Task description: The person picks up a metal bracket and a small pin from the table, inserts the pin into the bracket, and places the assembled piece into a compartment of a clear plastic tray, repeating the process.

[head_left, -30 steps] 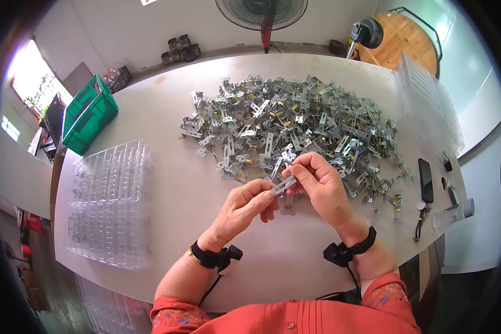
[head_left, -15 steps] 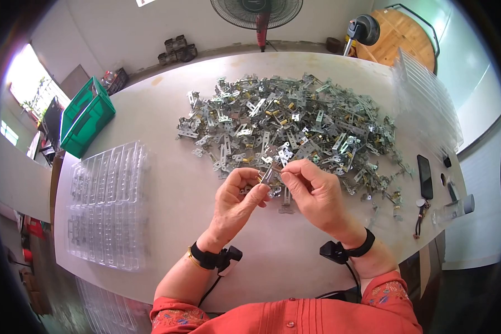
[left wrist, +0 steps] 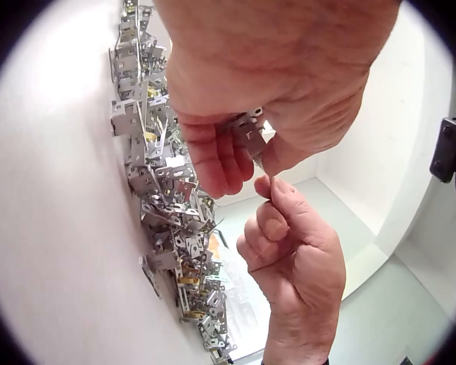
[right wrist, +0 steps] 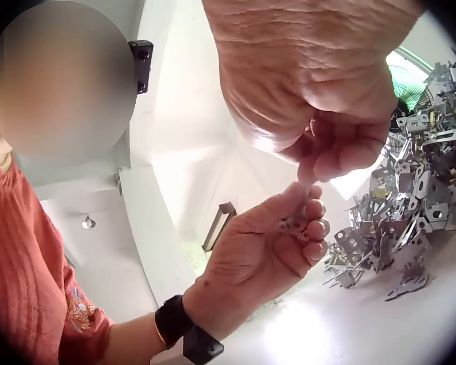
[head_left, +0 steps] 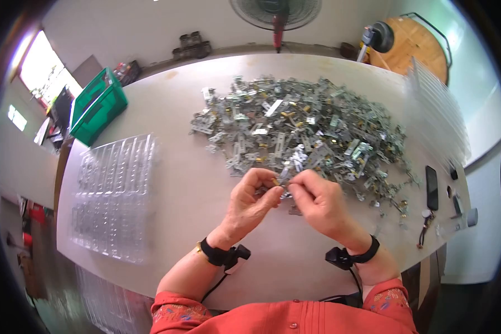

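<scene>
Both hands meet at the near edge of a heap of small metal brackets point(head_left: 317, 122). My left hand point(head_left: 249, 203) curls its fingers round a small metal bracket point(left wrist: 249, 138), seen between fingers and thumb in the left wrist view. My right hand point(head_left: 324, 209) has thumb and forefinger pinched together at the end of that bracket, touching the left fingertips. In the right wrist view the left hand point(right wrist: 251, 251) lies under the right hand point(right wrist: 327, 99), with bits of metal at its palm. The fingers hide most of the bracket.
Clear plastic trays point(head_left: 114, 197) lie at the left of the table point(head_left: 195, 267), below a green crate point(head_left: 97, 108). More clear trays point(head_left: 437, 111) stand at the right. A phone point(head_left: 432, 187) and a keychain point(head_left: 426, 228) lie near the right edge.
The bracket, lying flat and visible between both hands a second ago, was turned upright and is now mostly covered by the fingers. The head view has shifted slightly.
</scene>
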`<state>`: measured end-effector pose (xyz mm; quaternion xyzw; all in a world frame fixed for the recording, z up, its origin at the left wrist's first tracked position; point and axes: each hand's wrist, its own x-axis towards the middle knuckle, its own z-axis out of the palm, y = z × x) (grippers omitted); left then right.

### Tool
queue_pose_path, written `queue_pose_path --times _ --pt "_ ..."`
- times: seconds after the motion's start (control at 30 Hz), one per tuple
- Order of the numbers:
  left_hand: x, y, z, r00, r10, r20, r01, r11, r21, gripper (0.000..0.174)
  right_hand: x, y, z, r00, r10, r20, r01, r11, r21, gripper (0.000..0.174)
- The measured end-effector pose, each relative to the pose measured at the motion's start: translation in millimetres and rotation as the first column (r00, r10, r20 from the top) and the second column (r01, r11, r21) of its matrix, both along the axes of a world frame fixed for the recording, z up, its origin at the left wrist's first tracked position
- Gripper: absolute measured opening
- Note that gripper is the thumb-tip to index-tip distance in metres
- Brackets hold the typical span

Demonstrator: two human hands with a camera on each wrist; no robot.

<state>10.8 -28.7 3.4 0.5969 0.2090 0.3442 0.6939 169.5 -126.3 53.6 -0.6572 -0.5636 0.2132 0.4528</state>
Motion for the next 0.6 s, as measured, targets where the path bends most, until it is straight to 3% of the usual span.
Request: queue_pose_path --times 0.07,0.2,0.37,0.5,0.6 --pt "0 1 -3 1.000 -0.009 0.013 0.009 1.000 0.019 0.027 3 4 -6 0.997 -0.074 -0.018 0.075 0.995 0.070 0.006" --pt "1 1 -4 1.000 0.007 0.008 -0.007 0.999 0.047 0.027 1 2 -6 0.990 0.041 -0.133 -0.052 0.996 -0.078 0.003" --pt "-2 7 3 0.991 0.097 0.096 -0.095 0.995 -0.031 0.025 1 3 -5 0.978 0.030 -0.207 -0.037 0.999 -0.033 0.006" --pt "-11 23 6 0.961 0.262 0.094 -0.257 0.964 -0.064 0.023 -2 4 -8 0.922 0.146 -0.359 -0.205 0.970 -0.133 0.008" --pt "-15 37 3 0.925 0.363 0.115 -0.358 0.932 -0.062 0.023 -5 5 -20 0.816 0.275 -0.508 -0.459 0.843 -0.281 0.010"
